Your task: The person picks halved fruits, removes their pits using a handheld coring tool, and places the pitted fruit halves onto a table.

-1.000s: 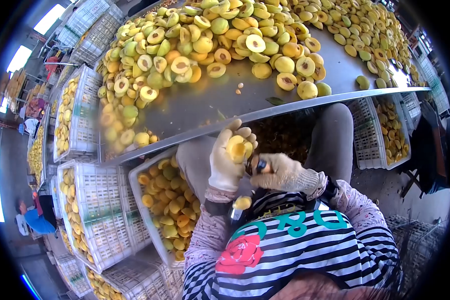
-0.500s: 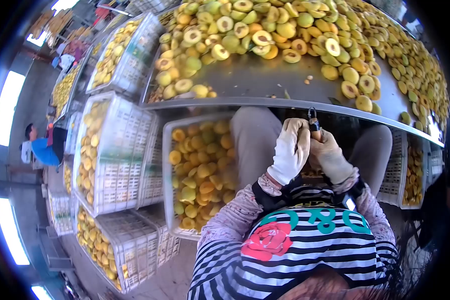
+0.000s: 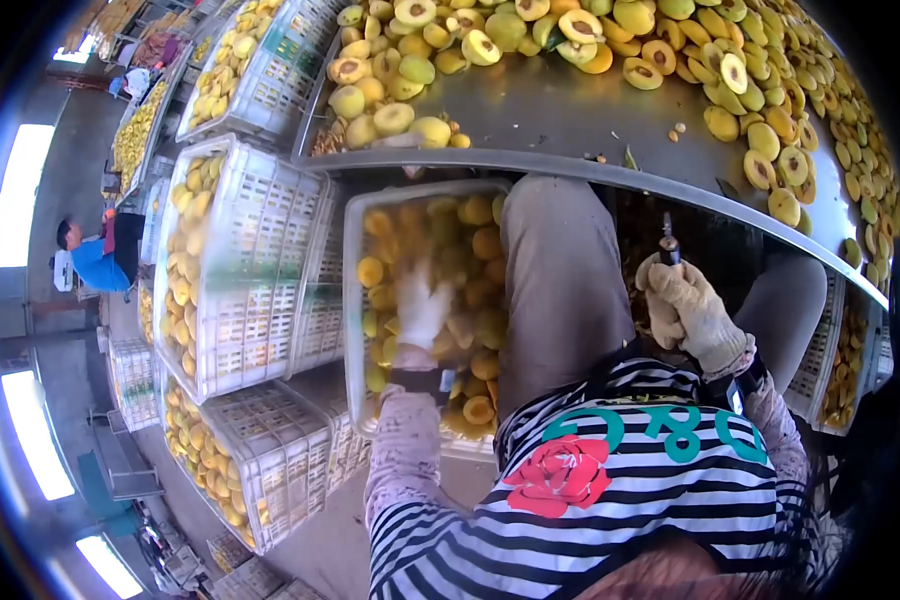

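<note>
From here, L hand (image 3: pixel 423 308) is a blur at a crate (image 3: pixel 354 320) of fruit (image 3: pixel 477 410), can't tell its fingers, & R hand's (image 3: pixel 695 312) fingers wrap a tool (image 3: pixel 670 246) w/ metal tip.

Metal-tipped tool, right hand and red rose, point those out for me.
Metal-tipped tool (image 3: pixel 669 242): head view, on its exposed shaft.
Right hand (image 3: pixel 697 312): head view, on the back of the glove.
Red rose (image 3: pixel 560 476): head view, middle of the shirt print.

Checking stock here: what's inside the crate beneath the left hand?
Yellow and greenish fruit shows inside the crate. The blurred left hand covers some, and upper fruit hides the bottom.
</note>
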### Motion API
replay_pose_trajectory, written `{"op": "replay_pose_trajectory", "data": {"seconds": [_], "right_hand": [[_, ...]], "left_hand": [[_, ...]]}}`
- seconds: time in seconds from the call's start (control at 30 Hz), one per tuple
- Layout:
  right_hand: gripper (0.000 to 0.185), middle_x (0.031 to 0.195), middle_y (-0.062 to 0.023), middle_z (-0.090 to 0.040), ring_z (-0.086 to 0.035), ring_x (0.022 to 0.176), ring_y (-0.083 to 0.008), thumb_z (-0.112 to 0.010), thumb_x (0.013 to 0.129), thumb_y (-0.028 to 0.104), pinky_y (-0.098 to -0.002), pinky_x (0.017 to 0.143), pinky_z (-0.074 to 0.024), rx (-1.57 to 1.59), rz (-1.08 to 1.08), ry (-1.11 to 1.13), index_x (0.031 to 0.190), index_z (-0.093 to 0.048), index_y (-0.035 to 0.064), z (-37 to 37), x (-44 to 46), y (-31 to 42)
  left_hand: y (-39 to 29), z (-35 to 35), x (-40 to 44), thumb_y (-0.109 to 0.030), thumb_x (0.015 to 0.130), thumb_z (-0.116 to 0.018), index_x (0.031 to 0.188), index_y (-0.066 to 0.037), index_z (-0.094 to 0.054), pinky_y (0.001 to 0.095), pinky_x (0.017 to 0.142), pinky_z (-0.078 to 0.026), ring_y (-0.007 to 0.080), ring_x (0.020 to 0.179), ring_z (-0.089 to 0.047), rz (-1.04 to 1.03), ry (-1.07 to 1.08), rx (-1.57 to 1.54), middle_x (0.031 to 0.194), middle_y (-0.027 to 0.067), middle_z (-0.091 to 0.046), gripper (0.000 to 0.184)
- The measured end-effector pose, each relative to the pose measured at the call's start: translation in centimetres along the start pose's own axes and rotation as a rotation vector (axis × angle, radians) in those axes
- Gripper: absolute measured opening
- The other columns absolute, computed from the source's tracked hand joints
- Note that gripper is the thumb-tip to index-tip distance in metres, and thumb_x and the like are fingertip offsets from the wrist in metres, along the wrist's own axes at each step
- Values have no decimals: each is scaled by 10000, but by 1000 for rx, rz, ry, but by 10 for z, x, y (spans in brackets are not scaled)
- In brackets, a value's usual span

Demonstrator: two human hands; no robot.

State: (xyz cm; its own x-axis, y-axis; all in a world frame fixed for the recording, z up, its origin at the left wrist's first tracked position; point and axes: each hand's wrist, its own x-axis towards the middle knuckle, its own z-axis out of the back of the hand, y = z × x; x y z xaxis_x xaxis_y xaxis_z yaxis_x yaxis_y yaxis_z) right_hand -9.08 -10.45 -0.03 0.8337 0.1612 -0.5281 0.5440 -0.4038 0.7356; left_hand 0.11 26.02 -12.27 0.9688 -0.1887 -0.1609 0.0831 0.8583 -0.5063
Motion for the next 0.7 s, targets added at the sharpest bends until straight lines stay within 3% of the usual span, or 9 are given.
{"op": "replay_pose_trajectory", "data": {"seconds": [0.07, 0.13, 0.2, 0.27, 0.37, 0.47, 0.57, 0.67, 0.7], "right_hand": [[347, 594, 40, -457, -393, 420, -70, -658, 983, 380, -234, 398, -303, 66, 14, 17, 1023, -568, 47, 6, 6, -5], [348, 589, 45, -444, -379, 409, -66, -656, 986, 376, -233, 388, -292, 117, -7, 47, 1029, -565, 43, 2, 14, -11], [345, 590, 49, -438, -373, 406, -62, -654, 988, 372, -230, 382, -282, 114, -41, 76, 1027, -564, 42, -1, 18, -12], [337, 591, 55, -429, -367, 403, -57, -656, 987, 364, -223, 375, -269, 89, -59, 63, 1016, -565, 41, -1, 15, -10], [327, 593, 53, -426, -365, 404, -54, -667, 978, 366, -226, 382, -285, 27, -29, -4, 989, -579, 51, -5, 17, -10], [325, 590, 49, -428, -368, 402, -54, -666, 978, 369, -229, 381, -289, 13, -58, 26, 987, -585, 54, -5, 18, -16], [326, 584, 49, -431, -373, 397, -56, -661, 981, 367, -230, 376, -290, 20, -98, 12, 993, -581, 52, -14, 15, -18], [330, 574, 51, -429, -370, 388, -61, -660, 981, 374, -233, 370, -284, 17, -87, 22, 995, -575, 56, -19, 9, -17], [327, 563, 51, -420, -359, 380, -61, -651, 988, 371, -235, 366, -283, 37, -59, 46, 994, -567, 56, -18, 8, -17]], "left_hand": [[7, 13, -18, -265, 856, -636, 1400, -117, -538, 502, 1126, -352, 443, 1383, -364, -69, -103, 140, 1474, 239, -426, 571], [9, -15, -62, -290, 827, -665, 1372, -141, -566, 541, 1104, -359, 453, 1355, -383, -169, 18, 605, 1420, 229, -480, 574], [21, -36, -97, -324, 797, -683, 1266, -154, -623, 583, 1065, -358, 453, 1280, -434, -175, 56, 380, 1296, 201, -556, 503], [42, -65, -151, -274, 780, -705, 1160, -140, -645, 564, 1032, -367, 437, 1185, -480, -171, -127, 255, 1182, 161, -599, 408], [53, -73, -208, -190, 761, -724, 1149, -147, -640, 547, 965, -399, 408, 1137, -503, 23, -238, 181, 1178, 146, -601, 399], [65, -54, -200, -131, 757, -736, 1195, -148, -628, 557, 941, -413, 409, 1122, -503, -36, -466, 64, 1214, 153, -581, 451], [35, -13, -138, -248, 757, -793, 1238, -182, -624, 581, 1101, -326, 458, 1309, -415, 103, -589, 162, 1318, 147, -550, 514], [33, -23, -90, -372, 694, -846, 1242, -209, -631, 618, 1142, -296, 483, 1385, -345, 366, 76, 481, 1369, 147, -536, 611], [39, -20, -88, -394, 669, -856, 1250, -215, -626, 626, 1149, -289, 486, 1387, -345, 301, 46, 492, 1372, 149, -535, 650]]}}
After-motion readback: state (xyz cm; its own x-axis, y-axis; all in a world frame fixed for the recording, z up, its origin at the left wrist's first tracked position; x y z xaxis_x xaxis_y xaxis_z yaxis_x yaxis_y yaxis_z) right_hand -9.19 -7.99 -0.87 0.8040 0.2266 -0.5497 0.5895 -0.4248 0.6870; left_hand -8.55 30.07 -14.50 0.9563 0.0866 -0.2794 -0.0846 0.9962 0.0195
